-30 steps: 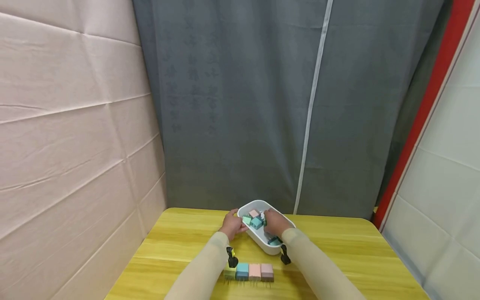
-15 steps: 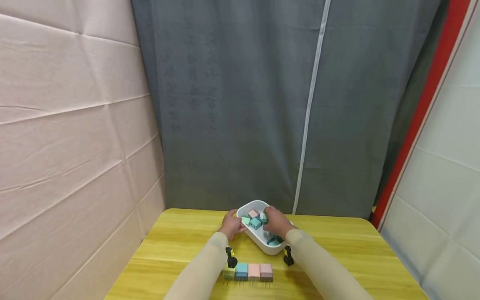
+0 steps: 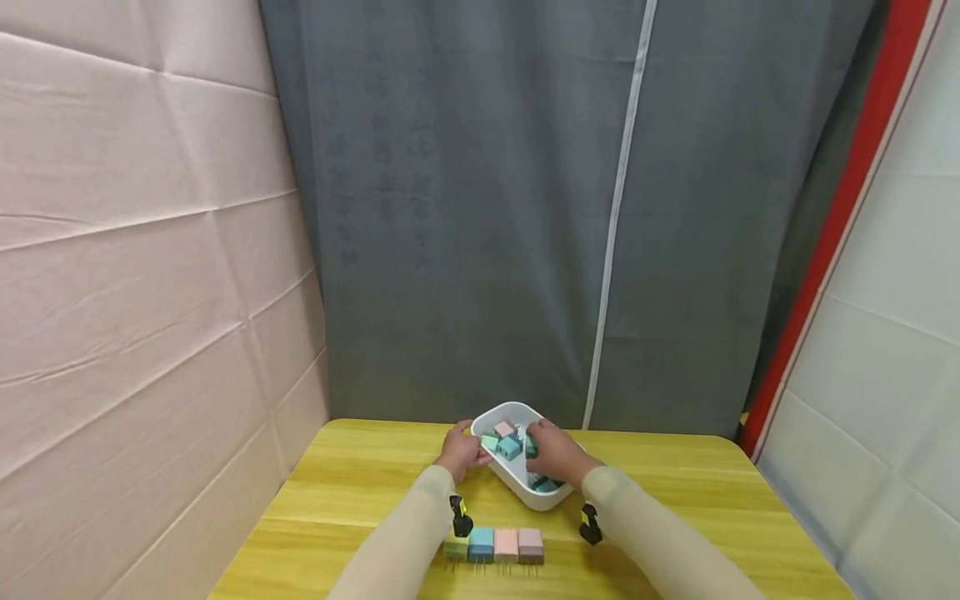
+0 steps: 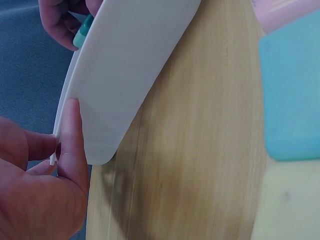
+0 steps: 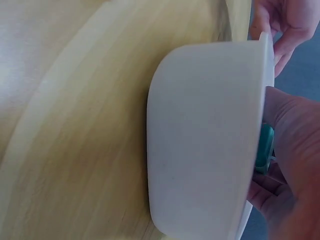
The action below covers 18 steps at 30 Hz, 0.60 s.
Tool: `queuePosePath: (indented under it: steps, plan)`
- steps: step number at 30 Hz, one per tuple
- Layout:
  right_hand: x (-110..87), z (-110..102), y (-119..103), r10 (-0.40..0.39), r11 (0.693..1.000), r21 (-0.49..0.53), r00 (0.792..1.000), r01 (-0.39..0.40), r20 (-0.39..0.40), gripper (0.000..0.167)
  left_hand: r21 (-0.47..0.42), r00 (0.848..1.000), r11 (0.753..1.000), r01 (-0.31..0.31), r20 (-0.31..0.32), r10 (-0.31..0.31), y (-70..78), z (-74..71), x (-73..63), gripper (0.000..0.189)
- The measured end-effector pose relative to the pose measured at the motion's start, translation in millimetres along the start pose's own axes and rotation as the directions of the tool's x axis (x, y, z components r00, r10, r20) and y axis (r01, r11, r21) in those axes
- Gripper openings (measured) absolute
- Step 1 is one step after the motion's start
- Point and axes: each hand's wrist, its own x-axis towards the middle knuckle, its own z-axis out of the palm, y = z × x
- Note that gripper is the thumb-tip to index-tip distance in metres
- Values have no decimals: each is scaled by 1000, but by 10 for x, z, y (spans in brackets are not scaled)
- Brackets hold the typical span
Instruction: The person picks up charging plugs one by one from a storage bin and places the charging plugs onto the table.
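Observation:
A white plastic bin stands at the far part of the table, holding several small pastel blocks. At its left rim my left hand pinches the edge, thumb on one side and fingers on the other; the left wrist view shows this grip on the bin wall closely. My right hand reaches over the opposite rim and pinches a green block. In the right wrist view that block is a two-tone green piece between thumb and fingers, partly hidden by the rim.
Nearer to me, a row of several pastel blocks, one of them blue, has thin prongs towards me. They stand on a yellow wood-grain table. A grey curtain hangs behind the table; a pale cloth wall is at the left.
My right hand has come up and slightly nearer from deep in the bin, and the green block now shows in its fingers. The left hand keeps its grip on the rim.

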Motion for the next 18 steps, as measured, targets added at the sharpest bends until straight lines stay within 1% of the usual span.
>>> queuePosePath:
  steps: [3,11,14,18]
  plan:
    - [-67,-42,-10,-37,999,-13,999,37,1,63,-4,1000,1000,-2,-2,2,6,5,-5,65]
    - [-210,-130,-11,-77,997,18,997,76,11,65,-4,1000,1000,-5,-6,5,17,6,11,66]
    - [-266,-155,-19,-95,995,16,995,95,15,65,-1,1000,1000,-16,-2,16,3,2,23,66]
    - [-344,-201,-41,-117,993,5,993,117,12,65,0,1000,1000,-15,-1,15,-12,1,42,66]
